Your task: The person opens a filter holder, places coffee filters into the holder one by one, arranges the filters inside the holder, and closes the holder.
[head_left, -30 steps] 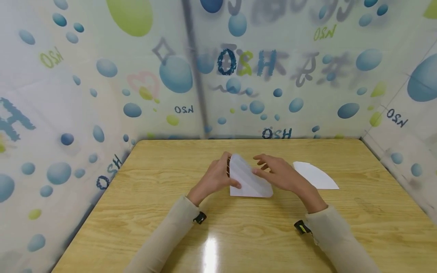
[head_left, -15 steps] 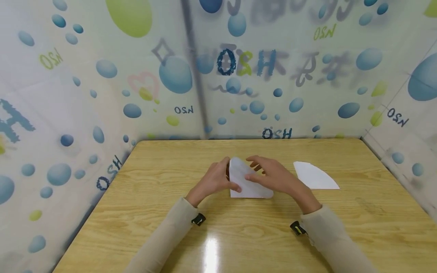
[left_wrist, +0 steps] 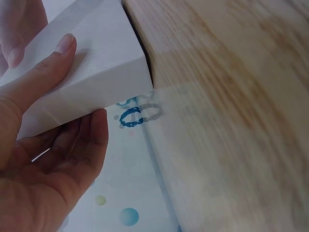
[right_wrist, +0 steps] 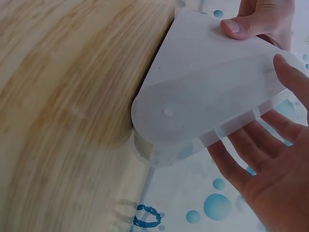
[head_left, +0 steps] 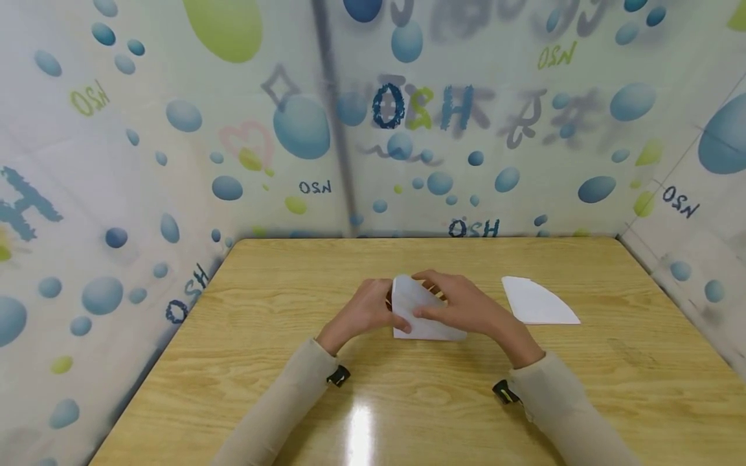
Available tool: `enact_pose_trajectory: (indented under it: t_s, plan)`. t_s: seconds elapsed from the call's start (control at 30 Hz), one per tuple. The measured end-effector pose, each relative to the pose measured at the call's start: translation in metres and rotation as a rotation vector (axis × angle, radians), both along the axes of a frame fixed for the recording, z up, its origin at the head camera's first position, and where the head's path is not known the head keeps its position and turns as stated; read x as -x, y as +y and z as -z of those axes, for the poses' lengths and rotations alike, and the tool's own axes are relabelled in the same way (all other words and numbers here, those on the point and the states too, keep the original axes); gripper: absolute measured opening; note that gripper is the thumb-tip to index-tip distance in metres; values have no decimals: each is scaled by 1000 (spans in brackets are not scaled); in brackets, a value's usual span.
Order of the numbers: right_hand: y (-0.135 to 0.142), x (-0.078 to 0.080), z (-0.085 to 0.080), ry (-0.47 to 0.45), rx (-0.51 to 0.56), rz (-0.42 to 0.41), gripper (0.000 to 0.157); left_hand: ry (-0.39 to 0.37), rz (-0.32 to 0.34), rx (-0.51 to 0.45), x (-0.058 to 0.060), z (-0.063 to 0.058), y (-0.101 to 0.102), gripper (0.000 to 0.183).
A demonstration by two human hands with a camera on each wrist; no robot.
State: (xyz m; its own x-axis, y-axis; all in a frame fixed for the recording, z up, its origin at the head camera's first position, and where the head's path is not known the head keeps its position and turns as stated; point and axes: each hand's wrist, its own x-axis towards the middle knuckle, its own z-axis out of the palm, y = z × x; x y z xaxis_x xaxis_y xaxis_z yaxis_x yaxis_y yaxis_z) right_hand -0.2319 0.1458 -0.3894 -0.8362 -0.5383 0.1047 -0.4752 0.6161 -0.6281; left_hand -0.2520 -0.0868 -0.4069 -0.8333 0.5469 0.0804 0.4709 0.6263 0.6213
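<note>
A white wedge-shaped box stands on the table between the hands. In the right wrist view, a frosted translucent plastic strip with a rounded end and notched lower edge lies along its slanted side. My left hand grips the box's left part, its thumb flat on the near face and its fingers behind. In the left wrist view, that thumb crosses a finely ribbed patch on the white side. My right hand holds the slanted side, thumb on the near face, fingers bent over to the strip's notched edge.
A second white fan-shaped piece lies flat on the wooden table, to the right of my right hand. A printed cloth wall rises behind the table's back edge.
My right hand has moved left and slightly down, closing in on the slanted side of the box. The box's upper tip sits a little lower, while the left hand keeps its grip.
</note>
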Motion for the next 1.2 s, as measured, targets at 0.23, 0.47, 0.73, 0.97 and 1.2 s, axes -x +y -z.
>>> enact_pose_trajectory:
  t_s: [0.23,0.47,0.73,0.97,1.2]
  plan:
    - [-1,-1,-1,38,-10,-37,54,7,2,18,-2,0,0,52]
    - [-1,-1,0,58,2,-66,37,9,12,16,-3,1,-1,53]
    - [-2,-2,0,73,-3,-63,36,-9,50,-4,-4,1,-2,54]
    - [-1,-2,1,72,-1,-60,36,-73,102,-47,-2,3,-4,48]
    - [-1,-1,2,73,2,-64,36,-88,97,-31,0,4,-3,46]
